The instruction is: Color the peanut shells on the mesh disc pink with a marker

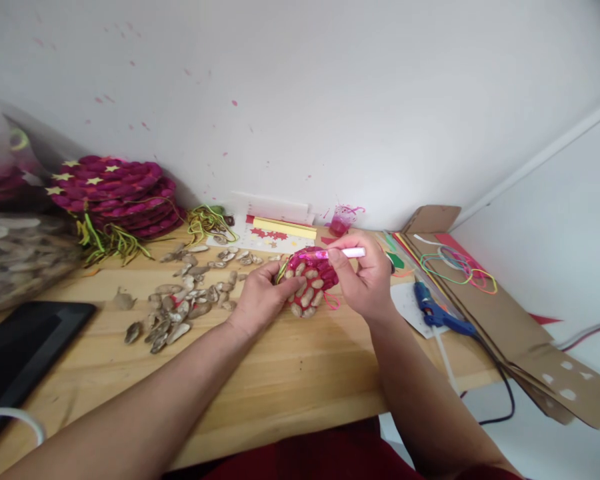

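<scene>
At the middle of the table, my left hand grips the left edge of a round craft piece covered in peanut shells. Its upper and right shells are magenta; those at the lower left are bare tan over a red base. Closed round a white-handled paintbrush is my right hand. The brush's pink-stained end lies over the magenta shells at the top. Yellow-green cord shows by my left fingers, and a pink loop of cord lies at the lower right of the piece.
Loose peanut shells lie to the left. Behind them stands a stack of magenta shell discs with stars. A cup of pink paint is against the wall. On the right are a blue glue gun and cardboard; a black tablet lies far left.
</scene>
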Demonstrator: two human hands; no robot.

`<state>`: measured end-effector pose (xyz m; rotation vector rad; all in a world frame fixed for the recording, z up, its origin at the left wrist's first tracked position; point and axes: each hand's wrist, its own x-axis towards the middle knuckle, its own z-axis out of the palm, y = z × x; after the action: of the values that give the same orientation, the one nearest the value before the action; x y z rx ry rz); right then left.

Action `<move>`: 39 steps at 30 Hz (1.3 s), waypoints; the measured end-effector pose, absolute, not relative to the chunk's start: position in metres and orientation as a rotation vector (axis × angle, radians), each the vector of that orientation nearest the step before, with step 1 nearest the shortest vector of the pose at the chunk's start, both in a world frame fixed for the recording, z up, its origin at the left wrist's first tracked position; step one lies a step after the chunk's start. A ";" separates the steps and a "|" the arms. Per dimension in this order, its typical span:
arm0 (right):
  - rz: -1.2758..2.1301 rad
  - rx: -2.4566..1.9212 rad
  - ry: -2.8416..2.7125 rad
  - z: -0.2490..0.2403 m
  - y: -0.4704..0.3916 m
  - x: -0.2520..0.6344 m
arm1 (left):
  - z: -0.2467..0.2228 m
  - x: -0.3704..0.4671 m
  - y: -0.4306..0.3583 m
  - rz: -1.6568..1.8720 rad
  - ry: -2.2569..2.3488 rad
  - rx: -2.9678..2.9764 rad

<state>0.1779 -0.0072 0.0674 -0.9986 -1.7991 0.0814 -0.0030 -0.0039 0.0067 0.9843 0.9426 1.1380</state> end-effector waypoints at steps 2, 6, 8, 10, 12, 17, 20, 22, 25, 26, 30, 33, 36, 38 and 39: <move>0.082 -0.992 -1.812 0.067 -0.006 0.178 | 0.007 -0.003 -0.004 1.144 0.955 0.992; 0.047 -1.062 -1.740 0.064 -0.003 0.182 | 0.006 -0.002 -0.004 1.141 0.930 0.969; 0.057 -1.079 -1.690 0.063 -0.002 0.183 | 0.004 -0.003 -0.003 1.146 0.944 1.002; 0.089 -1.061 -1.690 0.062 -0.002 0.182 | 0.003 -0.003 -0.003 1.157 0.964 1.047; 0.103 -1.037 -1.729 0.062 -0.003 0.181 | 0.004 -0.004 -0.003 1.171 0.977 1.091; 0.080 -1.046 -1.688 0.063 -0.005 0.179 | 0.011 -0.004 -0.004 1.208 1.018 1.175; 0.109 -1.015 -1.691 0.063 -0.005 0.179 | 0.014 -0.004 -0.005 1.222 1.052 1.215; 0.109 -1.003 -1.713 0.063 -0.005 0.179 | 0.014 -0.003 -0.006 1.216 1.070 1.227; 0.082 -1.044 -1.692 0.063 -0.005 0.180 | 0.013 -0.004 -0.006 1.208 1.079 1.230; 0.076 -1.056 -1.676 0.063 -0.005 0.180 | 0.013 -0.004 -0.006 1.212 1.079 1.232; 0.073 -1.023 -1.661 0.064 -0.006 0.180 | 0.013 -0.004 -0.005 1.226 1.063 1.235; 0.092 -1.003 -1.638 0.064 -0.007 0.179 | 0.011 -0.004 -0.004 1.226 1.062 1.254; 0.100 -1.016 -1.623 0.063 -0.007 0.179 | 0.007 -0.005 -0.003 1.239 1.088 1.291; 0.086 -1.029 -1.626 0.063 -0.006 0.180 | 0.004 -0.004 -0.003 1.243 1.093 1.294; 0.078 -1.034 -1.624 0.063 -0.006 0.180 | 0.003 -0.004 -0.003 1.246 1.088 1.291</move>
<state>0.1802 -0.0057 0.0626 -1.0341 -1.6239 0.0783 -0.0040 -0.0026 0.0027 1.2915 1.0879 1.2457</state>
